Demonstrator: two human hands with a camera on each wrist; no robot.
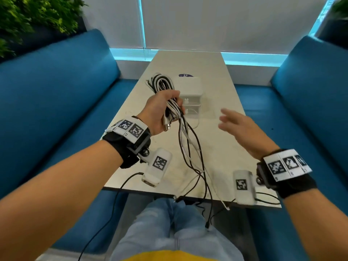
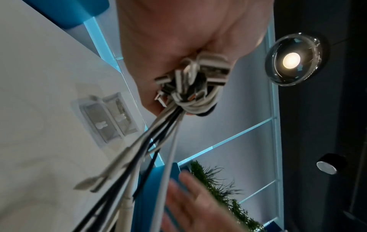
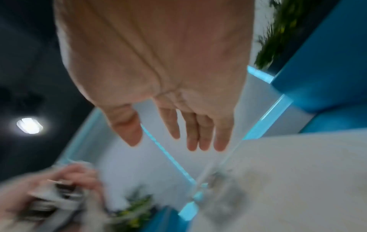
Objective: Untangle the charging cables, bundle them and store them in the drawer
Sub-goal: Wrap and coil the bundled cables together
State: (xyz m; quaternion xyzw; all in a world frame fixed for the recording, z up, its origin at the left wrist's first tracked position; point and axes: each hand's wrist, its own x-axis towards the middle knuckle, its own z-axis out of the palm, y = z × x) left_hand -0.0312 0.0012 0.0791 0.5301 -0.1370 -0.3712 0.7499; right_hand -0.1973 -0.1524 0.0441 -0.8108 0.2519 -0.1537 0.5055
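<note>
My left hand [image 1: 165, 108] grips a bundle of black and white charging cables [image 1: 163, 83] above the table; looped ends stick out beyond the fist and loose tails [image 1: 190, 147] hang down over the near table edge. The left wrist view shows the plugs and folded cables [image 2: 198, 84] clamped in the palm. My right hand [image 1: 235, 123] hovers to the right of the cables, fingers straight and spread, holding nothing; in the right wrist view its fingers [image 3: 190, 133] are extended and blurred. A small white drawer unit [image 1: 190, 98] stands on the table just behind the left hand.
The pale narrow table [image 1: 216, 87] runs between two blue benches [image 1: 56, 102] [image 1: 310, 95]. A dark round sticker [image 1: 186, 75] lies behind the drawer unit. Cable ends dangle off the near edge above my jeans [image 1: 169, 228]. Plants stand at the far corners.
</note>
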